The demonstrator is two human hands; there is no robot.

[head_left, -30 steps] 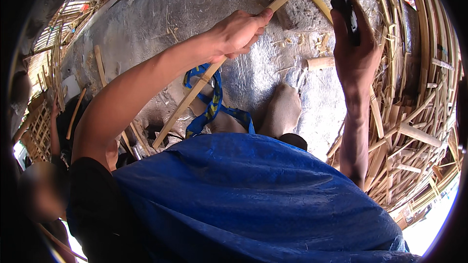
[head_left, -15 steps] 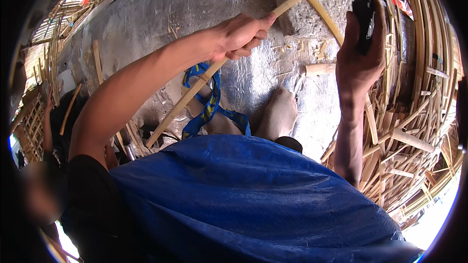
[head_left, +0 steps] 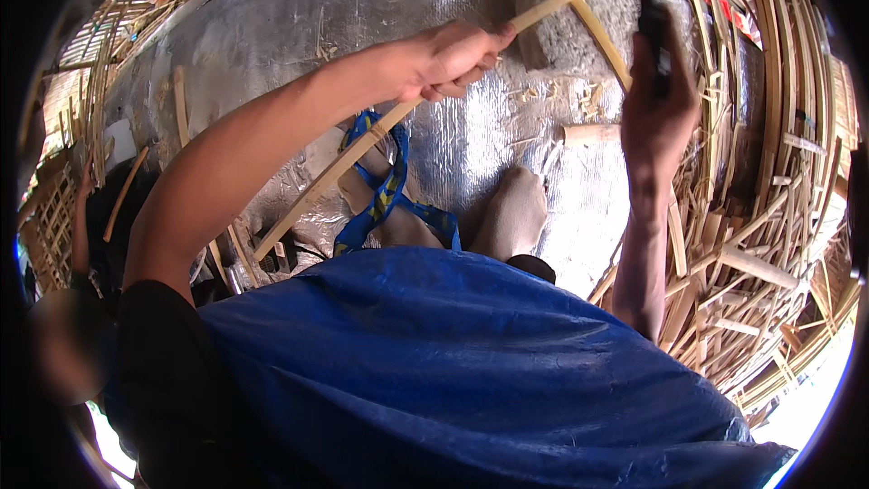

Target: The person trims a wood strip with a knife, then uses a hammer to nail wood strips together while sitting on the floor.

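A long pale bamboo strip slants up from my blue apron, and my left hand is closed around it. Beyond that fist the strip reaches a grey stone block, folds sharply at its top edge and runs back toward my right hand. That hand is closed on a dark hammer-like tool, raised beside the block with a crosswise head at its top. Motion blur hides the tool's exact shape. Whether the strip's far part touches my right hand or passes behind it, I cannot tell.
Silvery foil sheeting covers the floor, with a short bamboo piece and shavings near the block. Bamboo strips pile up on the right. My feet and a blue patterned cloth band lie below my left arm. Another person's arm shows at far left.
My right hand and the dark tool have shifted slightly left, and the tool's head now shows crosswise. My left hand keeps its hold on the folded bamboo strip.
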